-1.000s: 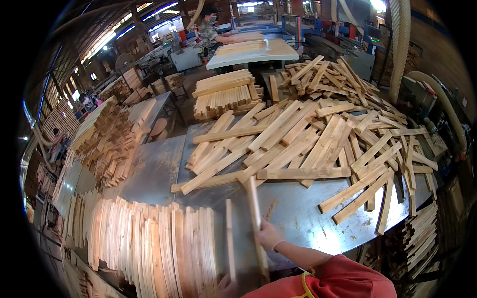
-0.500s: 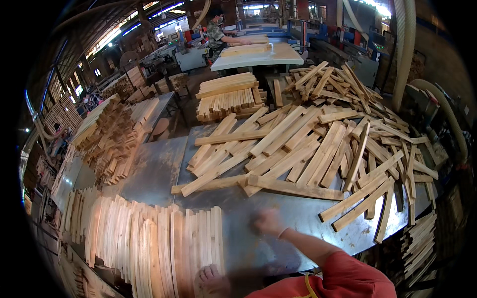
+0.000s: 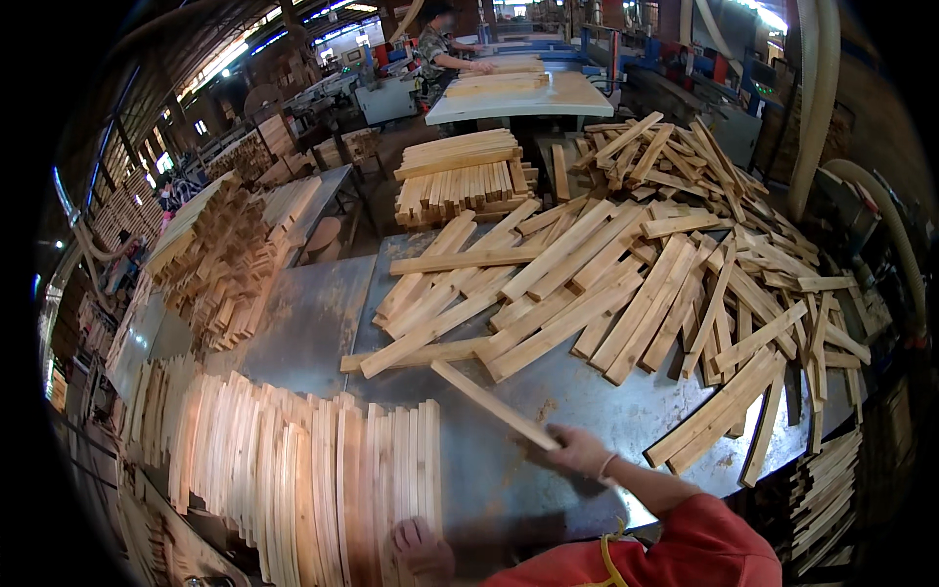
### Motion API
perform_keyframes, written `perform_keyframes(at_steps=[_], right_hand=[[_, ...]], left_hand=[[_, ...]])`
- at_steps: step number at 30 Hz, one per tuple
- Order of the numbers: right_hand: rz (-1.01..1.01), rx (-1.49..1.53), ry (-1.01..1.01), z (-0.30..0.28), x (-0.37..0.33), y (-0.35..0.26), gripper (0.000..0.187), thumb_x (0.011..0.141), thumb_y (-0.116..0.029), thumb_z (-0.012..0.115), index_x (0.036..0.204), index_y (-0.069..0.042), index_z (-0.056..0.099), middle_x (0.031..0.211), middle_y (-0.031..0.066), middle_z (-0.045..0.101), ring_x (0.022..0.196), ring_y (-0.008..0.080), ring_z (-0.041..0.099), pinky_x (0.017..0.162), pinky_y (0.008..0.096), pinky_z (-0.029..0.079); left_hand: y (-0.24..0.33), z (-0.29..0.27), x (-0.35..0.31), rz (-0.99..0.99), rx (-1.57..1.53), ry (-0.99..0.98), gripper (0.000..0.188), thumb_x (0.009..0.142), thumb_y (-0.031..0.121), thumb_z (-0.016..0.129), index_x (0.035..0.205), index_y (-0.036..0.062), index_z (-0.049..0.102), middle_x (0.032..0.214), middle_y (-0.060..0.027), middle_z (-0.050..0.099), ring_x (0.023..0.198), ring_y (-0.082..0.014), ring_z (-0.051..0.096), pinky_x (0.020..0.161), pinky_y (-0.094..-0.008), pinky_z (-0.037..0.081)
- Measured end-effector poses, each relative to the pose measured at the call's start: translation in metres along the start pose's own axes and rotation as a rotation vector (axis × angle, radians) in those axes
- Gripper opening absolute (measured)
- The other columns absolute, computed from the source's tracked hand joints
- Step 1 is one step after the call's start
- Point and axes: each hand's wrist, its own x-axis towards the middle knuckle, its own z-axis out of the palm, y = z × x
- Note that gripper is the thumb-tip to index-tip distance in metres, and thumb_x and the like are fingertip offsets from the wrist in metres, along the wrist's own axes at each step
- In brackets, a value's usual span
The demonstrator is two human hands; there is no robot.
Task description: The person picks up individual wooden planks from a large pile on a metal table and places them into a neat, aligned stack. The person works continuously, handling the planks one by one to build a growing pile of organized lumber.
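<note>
My right hand [image 3: 579, 454] is closed on the near end of a wooden strip [image 3: 494, 405]. The strip slants over the metal tabletop, its other end pointing up and left toward the loose pile. At the bottom, my left hand [image 3: 423, 550] rests with its fingers lying on the near right end of a row of wooden strips [image 3: 323, 479]. Those strips stand side by side, packed close together. Beyond my right hand spreads a loose, crisscrossed heap of wooden strips [image 3: 587, 284].
The metal table [image 3: 303, 318] runs under both lots of wood. Behind it are a neat stack of strips [image 3: 460, 176] and a white table [image 3: 518, 101], where a person [image 3: 440, 54] works. More stacked wood [image 3: 220, 264] lies on the left. A thick hose [image 3: 817, 117] hangs at right.
My right hand has moved right and now holds a strip taken from the front of the heap. My left hand has stayed at the row. The view has shifted slightly.
</note>
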Motion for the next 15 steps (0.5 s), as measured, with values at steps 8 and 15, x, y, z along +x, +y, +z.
perform_keyframes(at_steps=[8,15], right_hand=[[0.110,-0.201,-0.471,0.194,-0.017,-0.036,0.059,0.098,-0.049,0.060,0.122,0.006,0.062,0.115,0.0328,0.073,0.110,0.0483,0.071,0.099,0.0522,0.054],[-0.436,-0.143,-0.586,0.244,0.007,-0.001,0.046,0.092,-0.034,0.062,0.127,-0.005,0.069,0.123,0.0264,0.073,0.118,0.0444,0.069,0.104,0.0495,0.053]], left_hand=[[-0.016,0.024,-0.003,-0.098,-0.300,-0.018,0.060,0.086,0.037,0.076,0.133,0.0033,0.064,0.131,-0.0185,0.061,0.129,-0.0410,0.054,0.110,-0.0560,0.044],[-0.003,0.020,0.010,0.045,-0.238,-0.108,0.064,0.090,0.044,0.071,0.137,0.0028,0.061,0.142,-0.0179,0.057,0.135,-0.0436,0.049,0.116,-0.0573,0.038]])
